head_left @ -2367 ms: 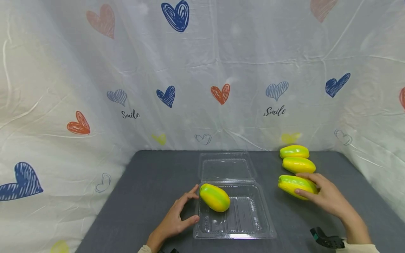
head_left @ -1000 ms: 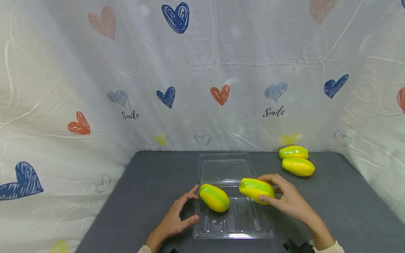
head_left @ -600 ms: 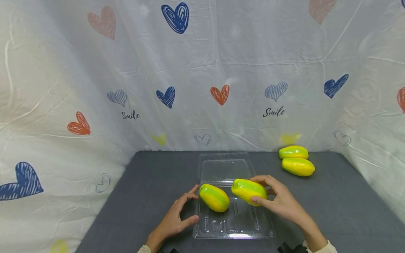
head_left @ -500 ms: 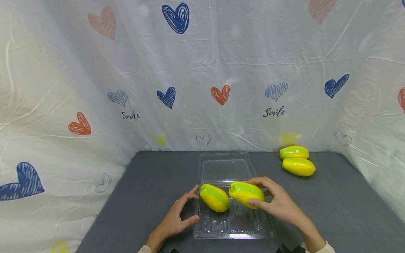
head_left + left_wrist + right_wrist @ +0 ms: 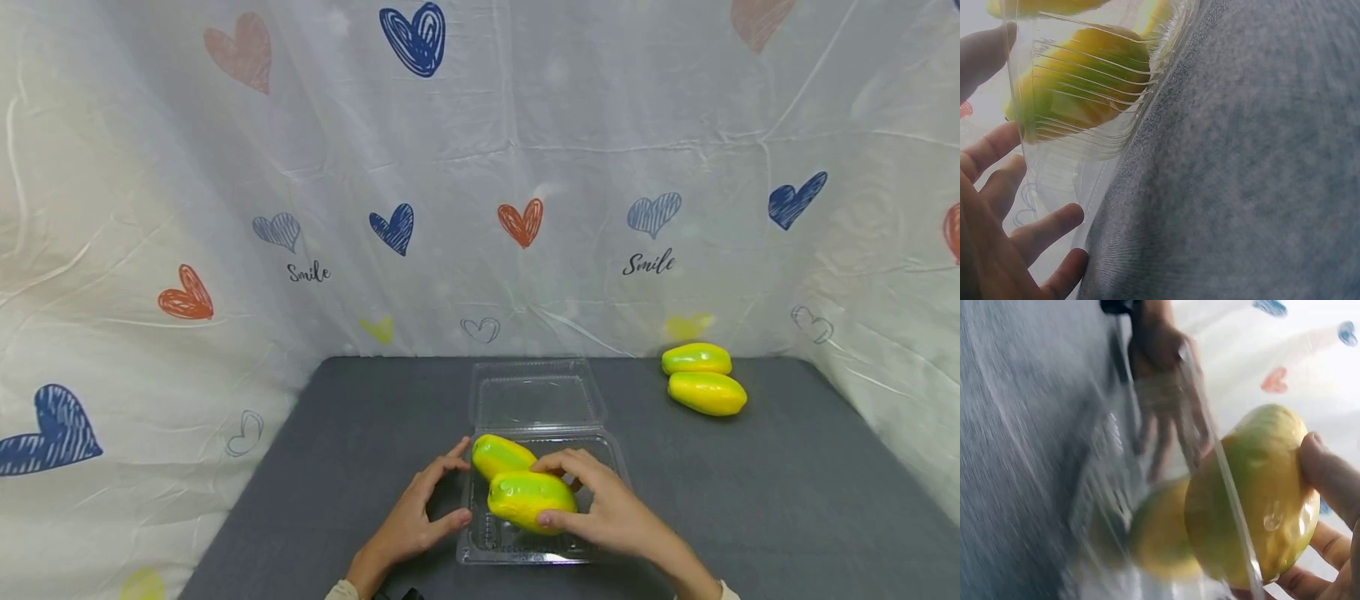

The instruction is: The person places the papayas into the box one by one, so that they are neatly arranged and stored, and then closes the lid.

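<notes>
My right hand [image 5: 611, 508] grips a yellow-green papaya [image 5: 528, 502] between thumb and fingers, over the base of a clear plastic clamshell box [image 5: 517, 557]. Behind it, inside the box, lies another papaya [image 5: 501, 454], partly hidden by the held one. My left hand [image 5: 416, 510] stands at the box's left side with spread fingers, index fingertip and thumb at the rim. In the left wrist view, the papaya in the box [image 5: 1085, 87] shows through the ribbed wall. The right wrist view shows the held papaya [image 5: 1254, 494] beside the box's edge.
Two more papayas [image 5: 696, 358] [image 5: 707, 393] lie side by side at the back right of the dark grey cloth-covered table [image 5: 360, 417]. The box's lid [image 5: 536, 400] lies folded back toward the white curtain [image 5: 450, 292] printed with hearts.
My right hand has picked up the papaya from the right side of the table and carried it left and nearer, over the box. My left hand has stayed in place.
</notes>
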Demonstrator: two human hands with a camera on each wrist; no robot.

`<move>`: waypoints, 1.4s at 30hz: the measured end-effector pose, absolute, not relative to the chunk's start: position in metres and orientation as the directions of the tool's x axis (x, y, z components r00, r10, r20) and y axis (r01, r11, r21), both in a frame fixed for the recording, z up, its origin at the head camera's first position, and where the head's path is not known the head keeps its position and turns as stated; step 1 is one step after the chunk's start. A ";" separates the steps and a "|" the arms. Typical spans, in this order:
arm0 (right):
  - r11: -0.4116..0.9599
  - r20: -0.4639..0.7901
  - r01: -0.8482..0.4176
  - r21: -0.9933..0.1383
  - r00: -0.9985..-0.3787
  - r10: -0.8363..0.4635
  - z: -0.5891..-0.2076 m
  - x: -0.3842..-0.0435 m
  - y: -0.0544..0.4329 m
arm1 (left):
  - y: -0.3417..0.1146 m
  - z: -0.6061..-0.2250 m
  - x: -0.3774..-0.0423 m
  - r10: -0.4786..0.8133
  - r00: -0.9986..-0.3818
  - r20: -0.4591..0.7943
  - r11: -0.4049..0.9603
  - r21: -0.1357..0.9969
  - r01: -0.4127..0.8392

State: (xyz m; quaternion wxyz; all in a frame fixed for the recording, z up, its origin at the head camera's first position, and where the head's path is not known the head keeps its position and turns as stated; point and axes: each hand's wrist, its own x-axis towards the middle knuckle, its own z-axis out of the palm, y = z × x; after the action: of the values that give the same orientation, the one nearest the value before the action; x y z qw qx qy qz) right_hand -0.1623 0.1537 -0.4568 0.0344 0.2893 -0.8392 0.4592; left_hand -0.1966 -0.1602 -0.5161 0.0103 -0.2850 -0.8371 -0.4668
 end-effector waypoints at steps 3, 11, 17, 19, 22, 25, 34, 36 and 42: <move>0.422 0.332 -0.525 -0.739 -0.829 -0.450 -0.461 -0.161 0.144 | -0.161 -0.516 -0.197 0.470 -0.837 0.279 0.395 0.782 0.482; 0.412 0.335 -0.534 -0.739 -0.821 -0.463 -0.465 -0.159 0.130 | -0.160 -0.516 -0.196 0.465 -0.843 0.271 0.390 0.792 0.470; 0.411 0.307 -0.530 -0.741 -0.813 -0.495 -0.468 -0.158 0.126 | -0.160 -0.516 -0.197 0.455 -0.849 0.270 0.396 0.793 0.464; 0.415 0.302 -0.533 -0.737 -0.810 -0.503 -0.470 -0.158 0.126 | -0.160 -0.516 -0.197 0.455 -0.848 0.270 0.401 0.789 0.466; 0.415 0.301 -0.536 -0.735 -0.807 -0.509 -0.471 -0.158 0.126 | -0.160 -0.516 -0.198 0.454 -0.851 0.265 0.404 0.790 0.461; 0.420 0.296 -0.539 -0.730 -0.804 -0.516 -0.473 -0.159 0.126 | -0.160 -0.516 -0.198 0.455 -0.853 0.257 0.398 0.798 0.453; 0.416 0.268 -0.516 -0.749 -0.810 -0.521 -0.474 -0.158 0.127 | -0.161 -0.519 -0.197 0.445 -0.865 0.233 0.408 0.807 0.427; 0.408 0.272 -0.517 -0.752 -0.808 -0.522 -0.474 -0.158 0.127 | -0.161 -0.519 -0.197 0.443 -0.866 0.233 0.410 0.806 0.426; 0.400 0.278 -0.529 -0.748 -0.798 -0.534 -0.471 -0.159 0.129 | -0.161 -0.519 -0.198 0.441 -0.866 0.236 0.412 0.804 0.429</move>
State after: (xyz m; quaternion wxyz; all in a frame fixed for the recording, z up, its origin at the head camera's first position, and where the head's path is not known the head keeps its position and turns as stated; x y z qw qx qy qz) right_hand -0.1589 0.1291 -0.4709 -0.0030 0.3176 -0.8367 0.4461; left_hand -0.1980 -0.1606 -0.5190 -0.0065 -0.2589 -0.8403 -0.4763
